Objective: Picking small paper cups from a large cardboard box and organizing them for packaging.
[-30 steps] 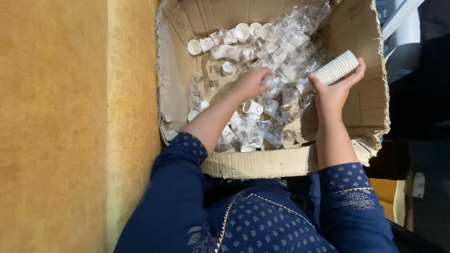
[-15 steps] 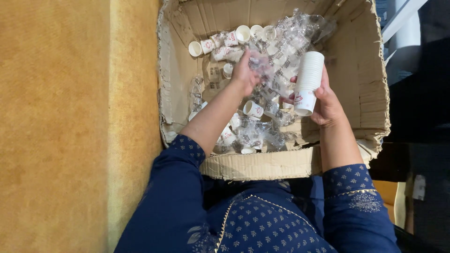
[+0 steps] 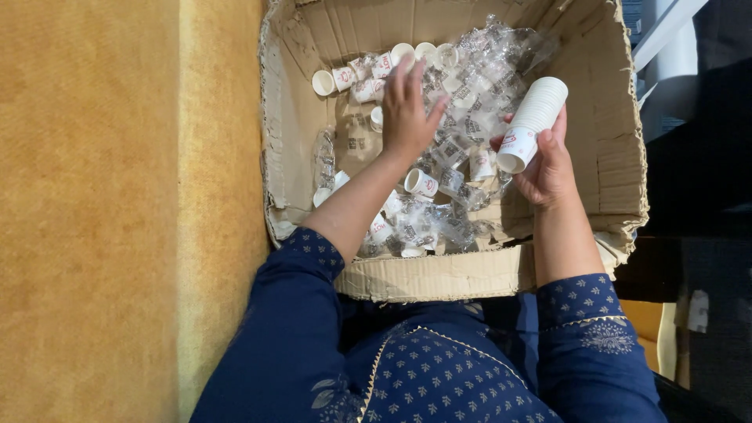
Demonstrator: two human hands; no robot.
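Note:
An open cardboard box holds several small white paper cups mixed with crumpled clear plastic wrappers. My right hand grips a stack of nested white cups above the right side of the box, open end toward me. My left hand reaches deep into the box with fingers spread, over loose cups near the far wall; I see nothing held in it. Both arms wear dark blue patterned sleeves.
The box sits against my lap, its near flap folded toward me. A mustard-yellow carpeted floor lies to the left. Dark furniture and a white frame stand to the right.
My left hand has moved from the middle of the box toward the far side. The right hand turned the cup stack upright, then tilted it again and shifted right.

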